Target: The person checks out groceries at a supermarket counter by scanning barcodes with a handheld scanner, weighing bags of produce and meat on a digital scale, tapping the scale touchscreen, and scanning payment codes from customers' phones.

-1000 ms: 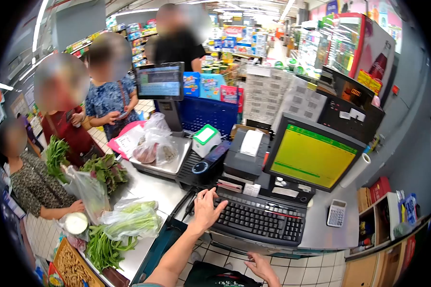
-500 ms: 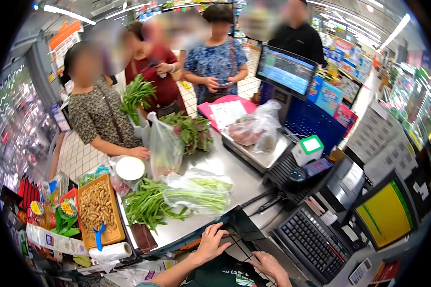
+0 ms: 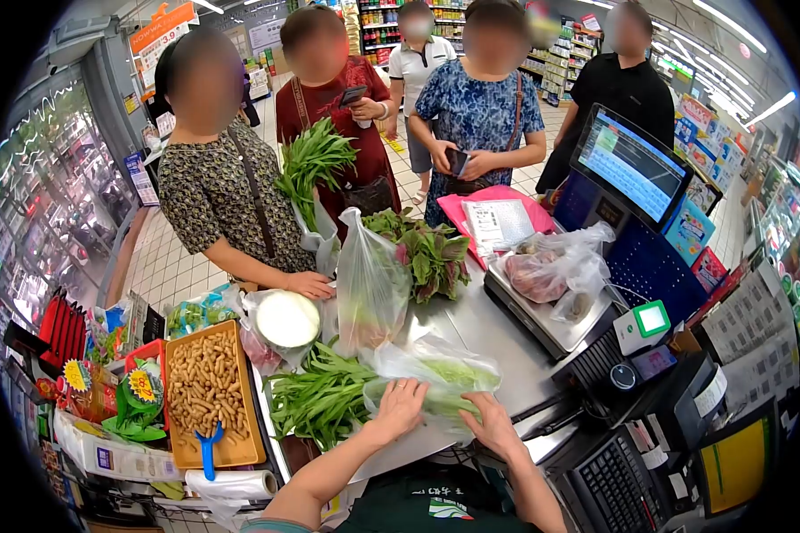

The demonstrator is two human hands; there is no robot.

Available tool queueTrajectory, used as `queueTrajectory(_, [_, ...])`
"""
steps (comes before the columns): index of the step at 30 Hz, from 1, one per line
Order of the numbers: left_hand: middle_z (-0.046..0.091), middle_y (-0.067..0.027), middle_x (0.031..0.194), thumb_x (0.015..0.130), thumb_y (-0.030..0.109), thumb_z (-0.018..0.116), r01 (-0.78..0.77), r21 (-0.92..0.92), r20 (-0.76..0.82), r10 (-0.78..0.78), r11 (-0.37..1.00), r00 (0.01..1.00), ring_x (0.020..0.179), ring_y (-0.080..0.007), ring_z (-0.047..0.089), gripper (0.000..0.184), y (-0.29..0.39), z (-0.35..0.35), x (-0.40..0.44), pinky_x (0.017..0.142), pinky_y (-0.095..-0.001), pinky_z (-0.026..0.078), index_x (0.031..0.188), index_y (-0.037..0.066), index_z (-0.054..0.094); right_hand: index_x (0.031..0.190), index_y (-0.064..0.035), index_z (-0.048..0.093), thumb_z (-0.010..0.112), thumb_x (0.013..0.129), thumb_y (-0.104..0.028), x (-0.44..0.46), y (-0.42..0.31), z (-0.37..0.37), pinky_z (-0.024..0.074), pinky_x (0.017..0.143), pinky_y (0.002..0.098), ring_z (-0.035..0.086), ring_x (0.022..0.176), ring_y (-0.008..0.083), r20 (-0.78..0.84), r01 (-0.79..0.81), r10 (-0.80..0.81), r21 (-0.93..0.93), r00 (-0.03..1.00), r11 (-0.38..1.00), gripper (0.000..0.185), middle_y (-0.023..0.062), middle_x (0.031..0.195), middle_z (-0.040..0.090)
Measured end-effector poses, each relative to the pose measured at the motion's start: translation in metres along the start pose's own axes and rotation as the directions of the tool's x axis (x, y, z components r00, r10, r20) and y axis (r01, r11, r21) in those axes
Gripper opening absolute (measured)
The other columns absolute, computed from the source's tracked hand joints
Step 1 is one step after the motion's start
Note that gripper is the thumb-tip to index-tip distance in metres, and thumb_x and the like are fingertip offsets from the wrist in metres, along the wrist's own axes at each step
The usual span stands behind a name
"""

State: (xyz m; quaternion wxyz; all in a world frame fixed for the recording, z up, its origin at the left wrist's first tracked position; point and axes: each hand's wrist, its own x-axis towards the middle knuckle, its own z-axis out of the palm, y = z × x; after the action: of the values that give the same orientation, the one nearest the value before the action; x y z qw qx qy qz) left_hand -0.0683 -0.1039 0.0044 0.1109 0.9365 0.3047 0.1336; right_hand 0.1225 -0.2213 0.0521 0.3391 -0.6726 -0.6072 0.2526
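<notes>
A clear plastic bag of long pale-green vegetables (image 3: 460, 369) lies on the steel counter in front of me. My left hand (image 3: 402, 407) has its fingers over the near left part of the bag. At the bag's right end, my right hand (image 3: 492, 425) curls its fingers against the plastic. Loose leafy green stems (image 3: 322, 400) spread out left of the bag. Behind them an upright clear bag of produce (image 3: 373, 284) stands beside red-green leafy vegetables (image 3: 436, 258). A bagged tub with a white top (image 3: 287, 318) sits further left.
A tray of peanuts (image 3: 206, 377) with a blue scoop (image 3: 208, 451) is at left. Bagged reddish produce (image 3: 535, 275) rests on the scale at right, near a screen (image 3: 631, 167) and keyboard (image 3: 615, 475). Several people stand across the counter; one person's hand (image 3: 309, 284) is on it.
Both my hands have moved forward from near my apron onto the bagged vegetables. My view has tilted up and shifted, showing more of the people opposite.
</notes>
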Motion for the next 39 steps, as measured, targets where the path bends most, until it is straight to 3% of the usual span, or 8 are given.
queueTrajectory(10, [0.05, -0.015, 0.116, 0.062, 0.021, 0.075, -0.08, 0.155, 0.193, 0.05, 0.985, 0.98, 0.116, -0.0309, 0.045, 0.056, 0.001, 0.019, -0.011, 0.101, -0.0533, 0.033, 0.112, 0.006, 0.057, 0.116, -0.0046, 0.056, 0.071, 0.076, -0.02, 0.066, 0.062, 0.026, 0.0437, 0.092, 0.0439, 0.051, 0.11, 0.0381, -0.13, 0.057, -0.097, -0.278, 0.987, 0.959, 0.045, 0.0184, 0.12, 0.052])
queueTrajectory(19, [0.042, -0.0164, 0.133, 0.065, 0.03, 0.079, 0.119, 0.08, 0.373, -0.141, 0.99, 0.917, 0.127, -0.0326, 0.037, 0.077, 0.021, 0.015, -0.022, 0.107, -0.057, 0.023, 0.132, 0.01, 0.047, 0.103, -0.0063, 0.058, 0.078, 0.062, -0.037, 0.092, 0.086, 0.041, 0.0471, 0.084, 0.0448, 0.054, 0.107, 0.0312, 0.235, 0.098, 0.018, -0.47, 0.972, 0.877, 0.055, 0.0144, 0.113, 0.058])
queueTrajectory(24, [0.028, -0.0179, 0.148, 0.069, 0.032, 0.078, 0.108, -0.037, 0.197, -0.099, 0.993, 0.975, 0.139, -0.0352, 0.023, 0.083, 0.033, 0.005, -0.032, 0.108, -0.0602, 0.02, 0.139, 0.012, 0.039, 0.086, -0.003, 0.06, 0.079, 0.06, -0.042, 0.084, 0.113, 0.006, 0.0504, 0.069, 0.042, 0.063, 0.075, 0.037, -0.099, -0.31, 0.294, -0.228, 0.951, 0.923, 0.051, 0.0175, 0.078, 0.065])
queueTrajectory(31, [0.037, -0.0214, 0.141, 0.072, 0.025, 0.076, 0.177, -0.266, -0.093, -0.208, 0.947, 0.974, 0.132, -0.0405, 0.033, 0.075, 0.028, -0.012, -0.001, 0.108, -0.0499, 0.028, 0.136, 0.009, 0.042, 0.088, 0.0012, 0.061, 0.082, 0.062, -0.037, 0.06, 0.127, -0.034, 0.05, 0.066, 0.0355, 0.064, 0.071, 0.0235, -0.056, -0.271, 0.299, 0.293, 0.953, 0.917, 0.052, 0.0157, 0.076, 0.066])
queueTrajectory(33, [0.04, -0.0219, 0.138, 0.076, 0.027, 0.076, 0.36, -0.697, 0.222, -0.292, 0.62, 0.93, 0.129, -0.0379, 0.038, 0.066, 0.035, -0.024, 0.016, 0.103, -0.0447, 0.037, 0.13, 0.002, 0.046, 0.093, 0.0021, 0.062, 0.083, 0.064, -0.034, 0.051, 0.09, -0.037, 0.0501, 0.067, 0.0321, 0.063, 0.073, 0.0159, -0.121, -0.35, 0.362, 0.11, 0.924, 0.93, 0.051, 0.012, 0.08, 0.068])
queueTrajectory(34, [0.04, -0.0219, 0.138, 0.076, 0.027, 0.076, 0.343, -0.7, 0.215, -0.273, 0.626, 0.938, 0.129, -0.0379, 0.038, 0.066, 0.042, -0.018, 0.027, 0.103, -0.0447, 0.037, 0.13, 0.002, 0.046, 0.093, 0.0021, 0.062, 0.083, 0.064, -0.034, 0.048, 0.076, -0.034, 0.0501, 0.067, 0.0321, 0.063, 0.073, 0.0159, -0.142, -0.35, 0.363, 0.109, 0.921, 0.93, 0.051, 0.012, 0.08, 0.068])
queueTrajectory(36, [0.05, -0.0192, 0.129, 0.08, 0.028, 0.074, 0.287, -0.947, 0.158, -0.573, 0.142, 0.804, 0.122, -0.0303, 0.047, 0.059, 0.057, 0.007, 0.046, 0.094, -0.0383, 0.045, 0.122, -0.005, 0.049, 0.096, 0.0032, 0.062, 0.082, 0.067, -0.025, 0.042, 0.054, -0.022, 0.0504, 0.067, 0.032, 0.062, 0.073, 0.016, -0.242, -0.217, 0.315, 0.358, 0.918, 0.908, 0.045, 0.0105, 0.084, 0.068])
queueTrajectory(39, [0.061, -0.0111, 0.111, 0.08, 0.025, 0.075, 0.202, -0.966, 0.257, -0.5, -0.162, 0.827, 0.105, -0.019, 0.057, 0.054, 0.053, 0.032, 0.063, 0.086, -0.0318, 0.048, 0.119, -0.005, 0.052, 0.092, 0.0027, 0.059, 0.082, 0.067, -0.028, 0.035, 0.031, -0.007, 0.0498, 0.065, 0.0337, 0.061, 0.07, 0.0166, -0.304, -0.153, 0.3, 0.426, 0.904, 0.892, 0.047, 0.0125, 0.078, 0.066])
